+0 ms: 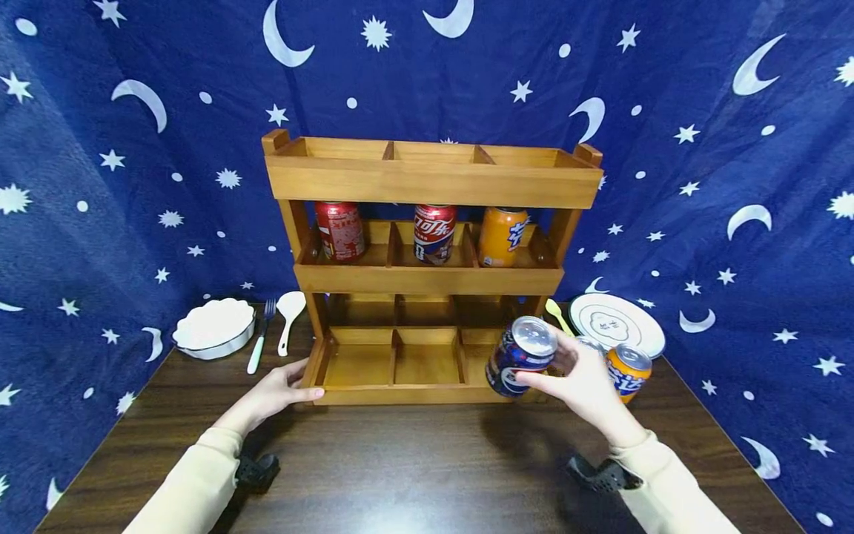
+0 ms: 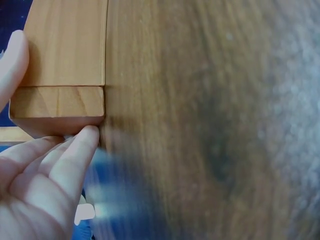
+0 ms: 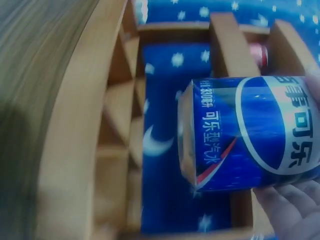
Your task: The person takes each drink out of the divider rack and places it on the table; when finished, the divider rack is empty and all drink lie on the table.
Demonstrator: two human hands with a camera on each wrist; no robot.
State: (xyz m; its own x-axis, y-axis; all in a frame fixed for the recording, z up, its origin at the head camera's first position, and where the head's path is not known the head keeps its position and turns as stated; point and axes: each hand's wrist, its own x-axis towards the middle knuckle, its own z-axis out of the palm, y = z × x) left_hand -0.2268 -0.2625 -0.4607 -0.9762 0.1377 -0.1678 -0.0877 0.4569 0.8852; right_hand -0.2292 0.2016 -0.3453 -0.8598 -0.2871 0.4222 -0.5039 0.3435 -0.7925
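Note:
In the head view my right hand (image 1: 587, 382) grips a blue Pepsi can (image 1: 510, 363), tilted, in front of the right compartment of the wooden shelf's (image 1: 427, 280) bottom tier. The right wrist view shows the can's printed side (image 3: 250, 132), with fingers (image 3: 287, 210) around it. My left hand (image 1: 273, 399) holds the shelf's lower left front corner, thumb on one face and fingers (image 2: 75, 160) on the other. On the middle tier stand a red can (image 1: 340, 231) at left, a red cola can (image 1: 434, 233) in the centre and an orange can (image 1: 502, 237) at right.
Right of the shelf are an orange can (image 1: 629, 369), another can partly hidden behind my hand, a yellow-green spoon (image 1: 557, 315) and a white plate (image 1: 650, 330). At left lie a white scalloped dish (image 1: 215, 326), a fork (image 1: 260, 337) and a white rice paddle (image 1: 290, 308).

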